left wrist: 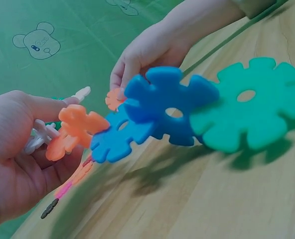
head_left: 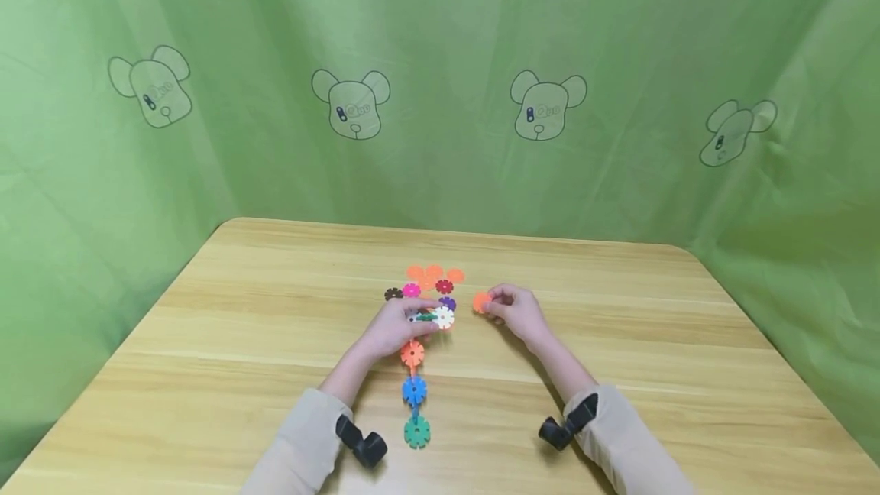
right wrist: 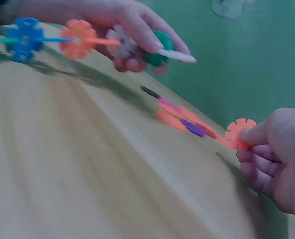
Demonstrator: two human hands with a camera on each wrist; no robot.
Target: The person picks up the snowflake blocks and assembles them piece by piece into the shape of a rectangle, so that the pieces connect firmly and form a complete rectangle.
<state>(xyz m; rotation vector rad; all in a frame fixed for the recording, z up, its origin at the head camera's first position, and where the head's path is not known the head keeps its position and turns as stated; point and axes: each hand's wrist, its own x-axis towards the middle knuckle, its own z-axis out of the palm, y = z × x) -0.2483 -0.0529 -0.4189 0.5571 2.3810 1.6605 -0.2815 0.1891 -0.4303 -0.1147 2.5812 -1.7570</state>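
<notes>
Your left hand (head_left: 397, 327) is curled around the far end of the snowflake chain (head_left: 415, 390), fingers wrapped over the white disc (head_left: 443, 317) and a dark green piece wedged beside it, while the orange disc (head_left: 412, 353), blue disc (head_left: 415, 390) and teal disc (head_left: 416, 431) trail back toward you in a line; the wrist views suggest the chain is lifted off the table (head_left: 206, 342), hanging from your grip alone. Your right hand (head_left: 517, 310) pinches a single loose orange disc (head_left: 482, 302) between thumb and fingertips, just to the right of the white one and not yet touching it. Here's where it can go wrong, as I read it: that chain is long and held only at one end, so any twist of your left wrist puts leverage on the slot joints, and the teal end could sag and pop off. Pushing the new piece in from the side may lever the white disc out of its slot if your left fingers aren't bracing right behind it. Your pinch sits near the rim, so the notch you need may be covered by your own fingertip; misalign it and the piece skids off or flicks away. Watch the loose pile (head_left: 429, 281) just beyond your hands too: a slipped push could sweep into it and scatter pieces across the table.
</notes>
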